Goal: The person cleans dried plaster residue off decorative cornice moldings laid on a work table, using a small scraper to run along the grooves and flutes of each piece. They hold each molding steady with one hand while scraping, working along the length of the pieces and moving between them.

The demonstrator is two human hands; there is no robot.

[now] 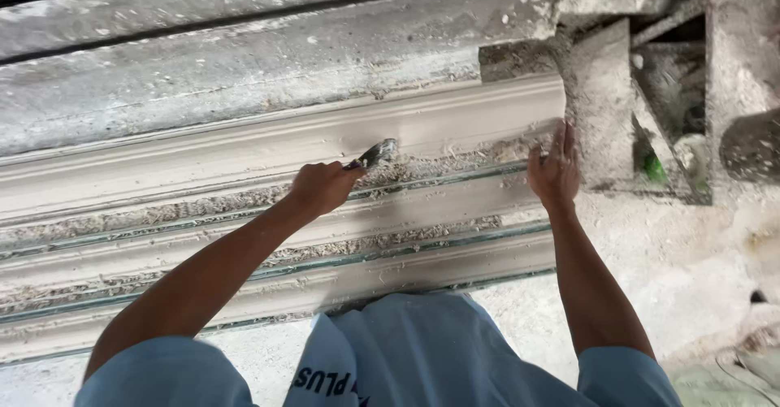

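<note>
Dusty plaster-caked floor (674, 269), pale moulding strips in rows | left hand (321, 186) clenched around scraper (375, 153), blade on topmost moulding strip (244, 151) | right hand (555, 171) flat, fingers extended, pressing that strip's end | beyond strip: grey crusted slab (244, 66)
</note>
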